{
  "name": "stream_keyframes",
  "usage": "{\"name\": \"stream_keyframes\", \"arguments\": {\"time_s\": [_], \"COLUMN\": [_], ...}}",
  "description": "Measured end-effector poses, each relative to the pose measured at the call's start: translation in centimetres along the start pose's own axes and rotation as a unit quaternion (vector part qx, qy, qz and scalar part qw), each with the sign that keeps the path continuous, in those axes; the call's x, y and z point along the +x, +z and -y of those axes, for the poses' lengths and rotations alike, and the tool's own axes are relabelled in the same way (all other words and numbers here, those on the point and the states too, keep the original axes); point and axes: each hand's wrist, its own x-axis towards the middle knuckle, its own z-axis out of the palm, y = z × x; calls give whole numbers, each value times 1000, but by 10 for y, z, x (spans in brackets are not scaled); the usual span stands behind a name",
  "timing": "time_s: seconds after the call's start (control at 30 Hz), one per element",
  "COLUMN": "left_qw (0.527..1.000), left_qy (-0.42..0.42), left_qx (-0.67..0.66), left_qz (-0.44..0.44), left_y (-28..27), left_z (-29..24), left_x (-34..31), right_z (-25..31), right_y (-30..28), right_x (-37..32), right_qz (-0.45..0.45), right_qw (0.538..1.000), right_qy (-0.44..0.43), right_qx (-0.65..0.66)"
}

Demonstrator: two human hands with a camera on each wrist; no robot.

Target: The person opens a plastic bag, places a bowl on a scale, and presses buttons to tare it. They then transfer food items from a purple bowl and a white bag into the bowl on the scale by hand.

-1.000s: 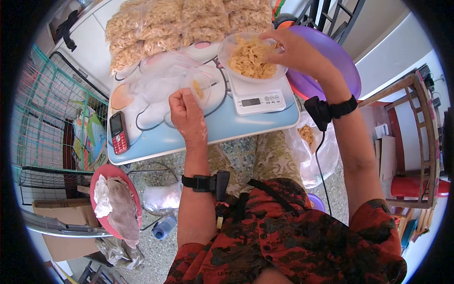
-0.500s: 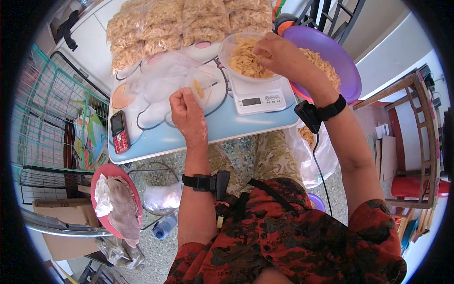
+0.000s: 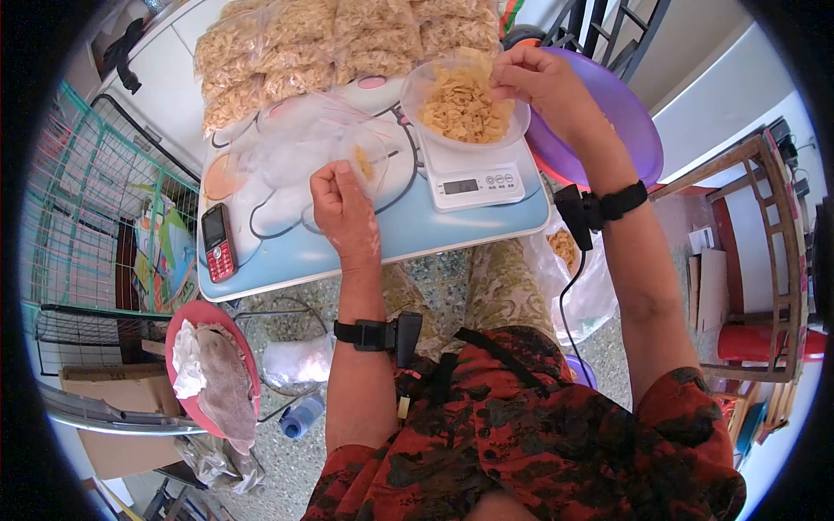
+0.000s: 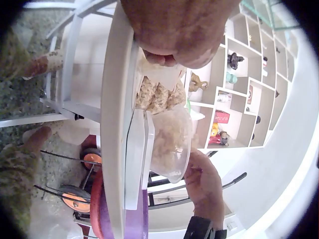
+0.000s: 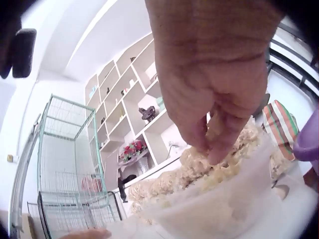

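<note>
Pale yellow flakes [image 3: 465,108] fill a translucent bowl [image 3: 415,117] on a white kitchen scale [image 3: 478,187]. At the bowl's right rim, my right hand [image 3: 552,91] pinches some flakes between thumb and fingers; the right wrist view shows those fingertips low over the heap [image 5: 219,174]. My left hand [image 3: 346,213], fingers curled, grips the near edge of a clear plastic bag [image 3: 372,178] with a few flakes in it. The left wrist view has that hand [image 4: 179,30] at the table edge, the bowl [image 4: 172,144] beyond it.
Filled bags of flakes [image 3: 295,43] are stacked along the back. Loose clear bags [image 3: 287,156] lie left of centre, a red phone [image 3: 219,243] at the left edge. A purple basin [image 3: 630,113] stands right of the scale. Below are a pink basin [image 3: 248,347] and a bottle [image 3: 302,417].
My right hand dipped over the middle of the bowl, then moved back up and right to its rim. It now covers most of the flakes in the purple basin. My left hand has stayed put.
</note>
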Motion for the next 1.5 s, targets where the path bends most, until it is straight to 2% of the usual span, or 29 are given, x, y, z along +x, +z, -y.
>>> {"name": "stream_keyframes", "arguments": {"time_s": [0.13, 0.23, 0.33, 0.43, 0.63, 0.83, 1.13, 1.33, 1.5], "left_qw": [1000, 999, 1000, 999, 999, 1000, 1000, 1000, 999], "left_qy": [-7, -2, -1, -5, -5, -6, -12, -10, -9], "left_qx": [-29, -37, -30, -34, -33, -28, -23, -28, -42], "left_qz": [3, 6, 5, 6, 4, 6, -1, -7, 3], "left_y": [0, 0, 0, 0, 1, 0, 1, 0, -1], "left_z": [2, 3, 2, 2, 1, 1, -2, 4, 1], "left_x": [0, 1, 0, 0, -1, 0, -1, 3, 0], "right_z": [-2, -2, -2, -3, 2, 2, -6, -6, 15], "right_y": [-3, -7, -7, -8, -3, -1, -8, -5, 12], "right_x": [-4, -2, -4, -4, -6, -5, -1, 0, -15], "right_qz": [12, 12, -11, 7, -10, 2, -22, -10, 24], "right_qw": [963, 941, 934, 937, 968, 965, 930, 927, 945], "right_qy": [20, 56, 67, 71, 76, 67, 63, 47, 21], "right_qx": [268, 334, 352, 341, 240, 252, 360, 371, 327]}}
